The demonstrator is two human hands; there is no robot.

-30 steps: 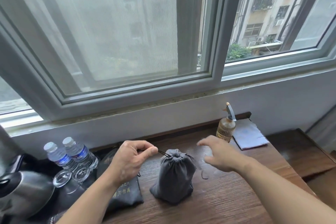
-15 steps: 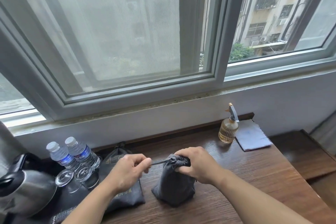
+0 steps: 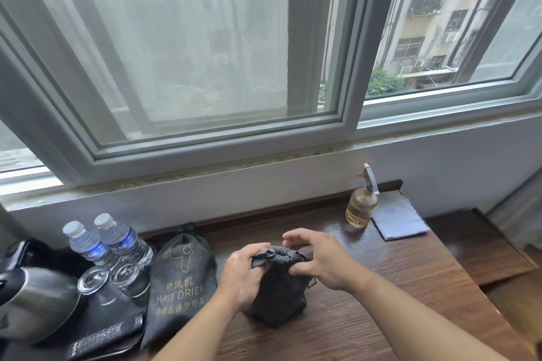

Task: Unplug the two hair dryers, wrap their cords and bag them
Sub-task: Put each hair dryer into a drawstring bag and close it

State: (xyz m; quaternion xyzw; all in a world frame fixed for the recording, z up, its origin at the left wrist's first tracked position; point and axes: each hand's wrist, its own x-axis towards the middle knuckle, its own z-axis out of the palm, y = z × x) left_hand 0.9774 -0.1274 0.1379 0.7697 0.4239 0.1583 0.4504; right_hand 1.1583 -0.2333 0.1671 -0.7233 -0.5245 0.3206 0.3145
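A dark grey drawstring bag (image 3: pixel 275 299) stands upright on the wooden table (image 3: pixel 381 302), its mouth cinched tight. My left hand (image 3: pixel 242 278) grips the bag's upper left side. My right hand (image 3: pixel 321 261) arches over the cinched top with the fingers lifted off it, and only the thumb touches the bag's right side. A second grey bag (image 3: pixel 181 281), printed HAIR DRIER, leans to the left of it, also closed. Neither hair dryer nor its cord shows.
Left of the bags, a black tray (image 3: pixel 96 328) holds two water bottles (image 3: pixel 111 243), upturned glasses (image 3: pixel 93 280), a steel kettle (image 3: pixel 32 302) and a remote (image 3: pixel 105 337). An amber spray bottle (image 3: pixel 360 208) and a folded cloth (image 3: pixel 399 220) sit at the back right. A lower ledge (image 3: pixel 484 246) lies to the right.
My left hand let go of the drawstring and moved onto the bag's side. My right hand loosened its hold on the bag's neck and lifted its fingers. The bag's mouth is now drawn shut.
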